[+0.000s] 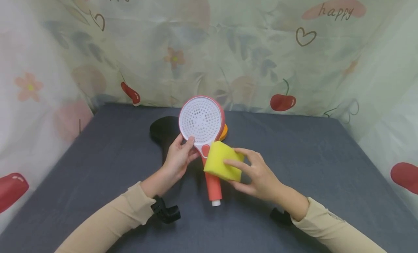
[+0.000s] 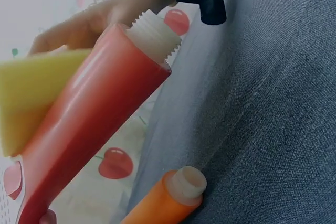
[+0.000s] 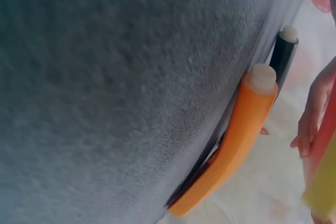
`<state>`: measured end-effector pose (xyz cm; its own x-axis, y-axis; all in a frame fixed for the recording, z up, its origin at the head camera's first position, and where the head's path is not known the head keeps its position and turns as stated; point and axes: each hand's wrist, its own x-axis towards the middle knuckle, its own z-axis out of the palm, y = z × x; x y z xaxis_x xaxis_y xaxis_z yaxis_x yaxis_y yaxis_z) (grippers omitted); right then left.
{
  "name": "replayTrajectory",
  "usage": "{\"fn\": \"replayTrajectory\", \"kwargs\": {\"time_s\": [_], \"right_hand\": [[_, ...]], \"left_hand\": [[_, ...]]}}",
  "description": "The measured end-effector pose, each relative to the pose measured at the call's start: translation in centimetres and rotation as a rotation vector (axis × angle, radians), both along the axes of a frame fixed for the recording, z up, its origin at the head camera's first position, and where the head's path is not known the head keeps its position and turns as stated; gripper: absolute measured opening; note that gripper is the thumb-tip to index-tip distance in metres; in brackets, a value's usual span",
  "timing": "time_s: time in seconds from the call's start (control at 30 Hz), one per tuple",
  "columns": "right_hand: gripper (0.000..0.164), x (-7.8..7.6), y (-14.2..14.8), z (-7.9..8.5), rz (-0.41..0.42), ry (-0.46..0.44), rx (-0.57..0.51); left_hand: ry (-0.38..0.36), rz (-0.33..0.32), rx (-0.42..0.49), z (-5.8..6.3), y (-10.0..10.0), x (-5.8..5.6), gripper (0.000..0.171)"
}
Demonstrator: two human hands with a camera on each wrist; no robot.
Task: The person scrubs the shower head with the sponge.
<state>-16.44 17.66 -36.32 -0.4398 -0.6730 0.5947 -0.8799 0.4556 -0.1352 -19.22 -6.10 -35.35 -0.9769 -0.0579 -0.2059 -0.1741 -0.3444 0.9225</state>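
Note:
My left hand (image 1: 179, 155) grips a red shower head (image 1: 201, 120) near its neck, thumb on the white spray face. The face is turned toward the head camera, and the handle points down to a white threaded end (image 2: 155, 35). A yellow sponge (image 1: 222, 160) is pinched between the thumb and fingers of my right hand (image 1: 259, 173). It overlaps the upper handle, just below the red button (image 1: 205, 150). In the left wrist view the sponge lies along the side of the handle.
Behind the held shower head, an orange shower head (image 3: 236, 135) and a black one (image 1: 164, 127) lie on the dark grey tablecloth (image 1: 294, 162). A patterned curtain (image 1: 245, 57) with cherries and hearts encloses the back and sides.

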Motion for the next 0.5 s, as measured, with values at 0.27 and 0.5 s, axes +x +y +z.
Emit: {"fn": "replayTrajectory", "kwargs": {"time_s": [0.27,0.5], "right_hand": [[0.045,1.6,0.5,-0.5,0.109,-0.049,0.076],[0.055,2.1,1.0,-0.7,0.181,0.010,0.138]], "left_hand": [[0.026,-0.013,0.069,0.2,-0.3,0.2,0.055],[0.032,-0.004,0.112,0.1,-0.4,-0.1,0.054]]}}
